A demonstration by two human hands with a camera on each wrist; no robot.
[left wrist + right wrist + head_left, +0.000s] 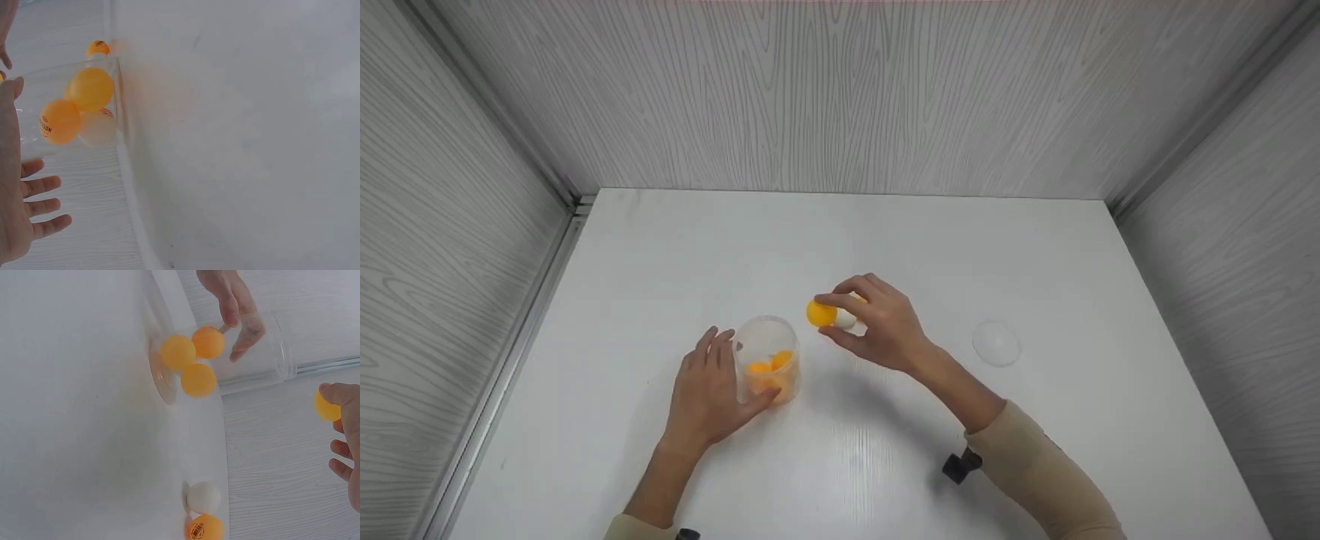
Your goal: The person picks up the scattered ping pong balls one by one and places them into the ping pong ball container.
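Note:
A clear cylindrical jar (765,335) stands upright on the table, its mouth uncovered. Inside lie several orange ping-pong balls (198,380) and a white one (97,130), gathered at the bottom. My left hand (706,397) holds the jar from its left side, thumb across the front and fingers along the far side. Up and to the right of the jar's rim, my right hand (887,326) pinches an orange ping-pong ball (820,313) between thumb and fingertips. On the table below that hand rest a white ball (204,497) and an orange ball with dark print (206,529), side by side.
A clear round lid (996,343) lies flat on the white table (885,232), right of my right hand. Grey wood-grain panels (840,97) enclose the table at the back and on both sides.

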